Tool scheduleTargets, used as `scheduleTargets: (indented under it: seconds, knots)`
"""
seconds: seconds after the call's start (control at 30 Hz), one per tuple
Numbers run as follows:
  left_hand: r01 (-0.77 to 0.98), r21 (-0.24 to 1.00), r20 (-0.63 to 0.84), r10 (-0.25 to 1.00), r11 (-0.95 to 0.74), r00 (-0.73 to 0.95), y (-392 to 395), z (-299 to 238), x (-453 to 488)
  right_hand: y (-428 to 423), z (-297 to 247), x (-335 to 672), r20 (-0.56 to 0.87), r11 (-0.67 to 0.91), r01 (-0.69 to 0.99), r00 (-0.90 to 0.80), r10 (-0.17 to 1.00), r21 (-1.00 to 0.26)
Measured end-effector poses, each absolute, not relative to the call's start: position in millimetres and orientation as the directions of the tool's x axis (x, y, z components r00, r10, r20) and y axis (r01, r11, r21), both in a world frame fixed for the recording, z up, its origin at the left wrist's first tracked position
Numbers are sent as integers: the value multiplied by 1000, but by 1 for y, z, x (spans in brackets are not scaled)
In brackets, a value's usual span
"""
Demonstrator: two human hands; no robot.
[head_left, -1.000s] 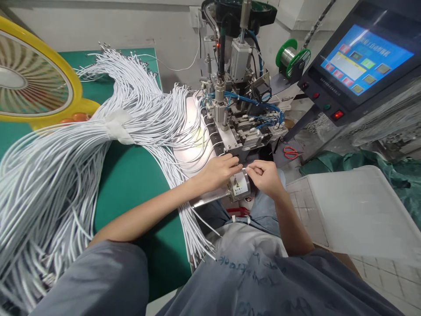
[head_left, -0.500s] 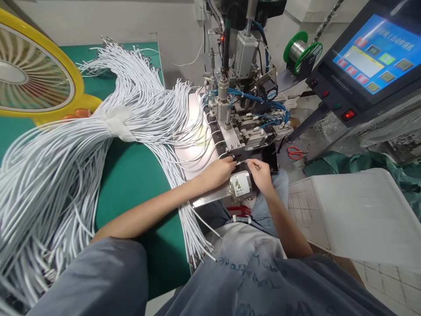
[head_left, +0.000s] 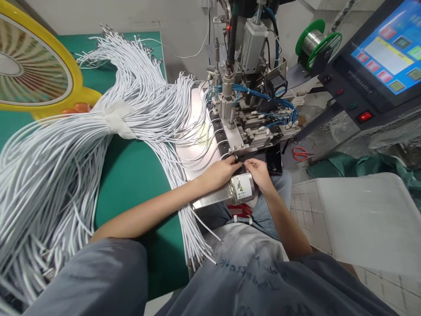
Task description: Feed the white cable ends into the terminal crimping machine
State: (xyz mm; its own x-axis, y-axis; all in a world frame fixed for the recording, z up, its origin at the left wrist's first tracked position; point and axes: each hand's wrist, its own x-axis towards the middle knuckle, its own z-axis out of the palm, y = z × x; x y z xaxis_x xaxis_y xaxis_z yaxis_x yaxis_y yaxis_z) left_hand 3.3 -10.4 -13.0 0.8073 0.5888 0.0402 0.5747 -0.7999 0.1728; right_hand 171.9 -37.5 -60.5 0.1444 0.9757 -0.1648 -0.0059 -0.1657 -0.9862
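Note:
My left hand (head_left: 224, 171) is closed in a pinch at the machine's front edge, with a white cable running to it from the left. My right hand (head_left: 258, 171) pinches the thin wire end of that cable, its fingertips almost meeting the left ones. The fingers mostly hide this wire end. Just beyond both hands stands the bench machine (head_left: 235, 139), with metal cylinders, clamps and blue air tubes. Several white cables lead into its front row. Below my hands sits a metal cylinder (head_left: 242, 186) with a white label.
A big bundle of white cables (head_left: 148, 118), tied with a pale wrap (head_left: 119, 119), covers much of the green table (head_left: 131, 175). A yellow fan (head_left: 77, 90) stands left. To the right are a wire spool (head_left: 312, 42), a control screen (head_left: 388, 55), red-handled scissors (head_left: 300, 154) and a white tray (head_left: 368, 215).
My two hands have come closer together, the right fingertips shifting left toward the left ones. The view has turned slightly, so the machine and screen appear farther right.

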Motion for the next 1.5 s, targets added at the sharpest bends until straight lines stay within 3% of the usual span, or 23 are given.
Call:
scheduleTargets:
  seconds: [0.4, 0.57, 0.93, 1.1, 1.2, 1.27, 1.37, 1.43, 1.5]
  knots:
    - [524, 10, -61, 523, -851, 850, -11, -4, 5, -36, -62, 172, -205, -207, -5, 150, 967, -978]
    - [521, -5, -99, 519, -854, 849, -13, 2, 7, -35, -63, 172, -218, -220, 3, 114, 969, -976]
    - [538, -54, -18, 540, -841, 842, -17, 4, -1, -28, -70, 171, -130, -130, 55, -4, 991, -990]
    - [609, 3, -94, 606, -793, 790, -19, 12, -5, -30, -71, 177, -67, -83, 148, 116, 991, -985]
    - [671, 35, -131, 663, -740, 737, -20, 12, -5, -53, -52, 171, 64, -3, 233, 279, 958, -972]
    - [722, 13, -137, 714, -692, 687, -23, 12, -7, -81, -36, 156, 195, 52, 381, 347, 917, -923]
    - [765, -91, -91, 770, -638, 631, -25, 11, -11, -124, -34, 117, 29, 8, 477, 35, 999, -879]
    - [769, -133, -67, 780, -625, 622, -23, 8, -14, -142, -51, 88, -159, -12, 538, -229, 960, -843]
    - [775, -160, -61, 790, -611, 610, -21, 6, -17, -148, -73, 63, -236, 6, 533, -384, 893, -846]
